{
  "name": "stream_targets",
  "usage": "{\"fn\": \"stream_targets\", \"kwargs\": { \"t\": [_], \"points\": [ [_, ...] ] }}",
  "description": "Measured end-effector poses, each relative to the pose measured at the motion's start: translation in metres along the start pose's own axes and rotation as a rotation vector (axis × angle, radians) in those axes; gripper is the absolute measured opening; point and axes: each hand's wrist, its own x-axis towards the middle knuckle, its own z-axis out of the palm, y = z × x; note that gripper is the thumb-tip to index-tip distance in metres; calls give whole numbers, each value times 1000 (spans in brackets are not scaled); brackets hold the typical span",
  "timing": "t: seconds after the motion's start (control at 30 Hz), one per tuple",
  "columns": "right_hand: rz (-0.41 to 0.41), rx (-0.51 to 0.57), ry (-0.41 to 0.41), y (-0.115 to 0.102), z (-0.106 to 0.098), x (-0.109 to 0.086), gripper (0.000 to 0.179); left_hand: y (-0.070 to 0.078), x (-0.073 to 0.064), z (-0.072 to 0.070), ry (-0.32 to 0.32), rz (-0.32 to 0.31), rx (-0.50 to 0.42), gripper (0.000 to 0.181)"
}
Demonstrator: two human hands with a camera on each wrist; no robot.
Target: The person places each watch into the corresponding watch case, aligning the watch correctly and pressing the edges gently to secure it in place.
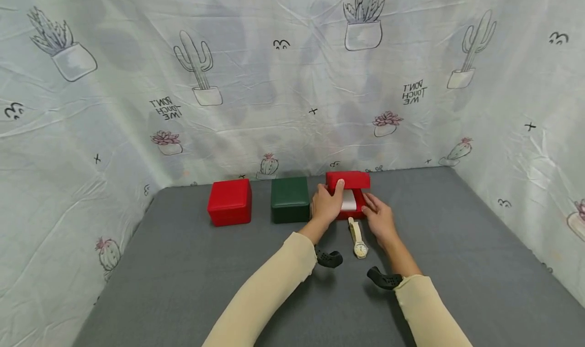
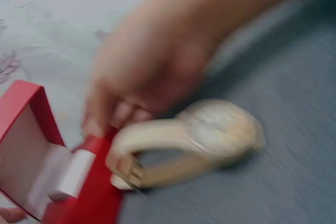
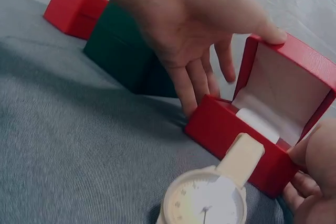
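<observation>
Red closed cuboid box (image 1: 230, 202), then dark-green closed cuboid box (image 1: 290, 200). Left hand (image 1: 326, 204), fingers spread, thumb on top, touches white-lined open red box (image 1: 355, 181); cream-strapped round watch (image 1: 358, 241) lies just before it; right hand (image 1: 381, 221) pinches that box's right end.

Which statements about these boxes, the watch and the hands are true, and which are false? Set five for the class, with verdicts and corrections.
1. The green box stands between the closed red box and the open red box. True.
2. The green box has its lid raised. False: it is shut.
3. The watch lies on the table in front of the open red box. True.
4. The left hand and the right hand both touch the open red box. True.
5. The right hand holds the watch. False: neither hand holds it.
</observation>
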Motion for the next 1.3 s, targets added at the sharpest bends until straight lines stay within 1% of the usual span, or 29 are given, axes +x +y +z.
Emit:
{"fn": "stream_targets", "kwargs": {
  "t": [0.1, 0.17, 0.23, 0.37, 0.47, 0.53, 0.63, 0.73, 0.8, 0.87, 0.93, 0.97, 1.03, 1.07, 1.17, 1.3],
  "points": [
    [8, 21, 13, -1, 0, 0, 53, 11, 5, -4, -35, -95, -78, 75],
    [13, 22, 21, -1, 0, -1, 52, 15, 9, -7, -64, -134, -114, 79],
    [24, 15, 23, -1, -1, -2, 52, 16, 11, -8, -93, -165, -136, 78],
    [19, 2, 29, -1, -1, -4, 51, 13, 13, -10, -134, -190, -136, 75],
    [14, -3, 34, -3, 0, -3, 51, 11, 14, -10, -147, -177, -132, 72],
    [23, -9, 32, -3, -2, -2, 52, 9, 13, -9, -163, -154, -110, 66],
    [40, -1, 37, -3, -5, -1, 52, 6, 9, -7, -211, -72, -22, 55],
    [39, 2, 40, -2, -9, 0, 52, 4, 6, -8, -249, 59, 146, 53],
    [35, 2, 37, -2, -10, 0, 52, 4, 4, -9, -244, 154, 267, 53],
    [24, 0, 34, -3, -11, 0, 52, 4, 5, -10, -225, 251, 395, 54],
    [17, -3, 36, -3, -11, 0, 52, 6, 7, -10, -212, 330, 498, 54],
    [15, -4, 40, -3, -11, 0, 52, 7, 8, -9, -212, 359, 535, 55],
    [14, -9, 47, -1, -11, 1, 52, 8, 11, -8, -219, 398, 603, 56],
    [12, -12, 49, 0, -11, 1, 52, 8, 14, -7, -227, 404, 629, 57],
    [10, -11, 57, 2, -11, 2, 51, 9, 20, -5, -259, 405, 683, 60],
    [-12, 10, 60, 5, -10, 1, 51, 12, 26, -5, -325, 397, 728, 62]
  ]
}}
